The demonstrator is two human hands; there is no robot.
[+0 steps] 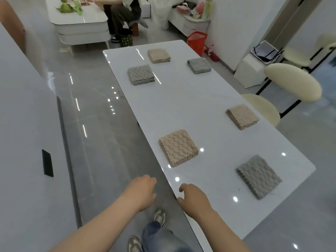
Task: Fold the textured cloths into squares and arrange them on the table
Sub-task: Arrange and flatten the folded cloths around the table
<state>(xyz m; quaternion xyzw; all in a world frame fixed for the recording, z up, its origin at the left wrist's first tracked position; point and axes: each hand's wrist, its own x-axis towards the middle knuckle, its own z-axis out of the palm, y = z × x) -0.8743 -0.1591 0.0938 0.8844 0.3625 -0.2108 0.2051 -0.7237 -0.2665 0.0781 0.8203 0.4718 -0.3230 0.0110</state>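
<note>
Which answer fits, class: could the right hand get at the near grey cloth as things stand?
Probably yes. The right hand is empty at the table edge, and only bare tabletop lies between it and the near grey cloth.

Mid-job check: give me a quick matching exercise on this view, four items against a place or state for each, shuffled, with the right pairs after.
Items:
1. nearest grey cloth
2. nearest beige cloth
3. left hand
4. right hand

Places or states:
A. empty, over the floor beside the white table
B. folded, by the table's near right corner
C. empty, at the table's near edge
D. folded, near the table's left edge, beyond the hands

Pairs: 1-B, 2-D, 3-A, 4-C
</note>
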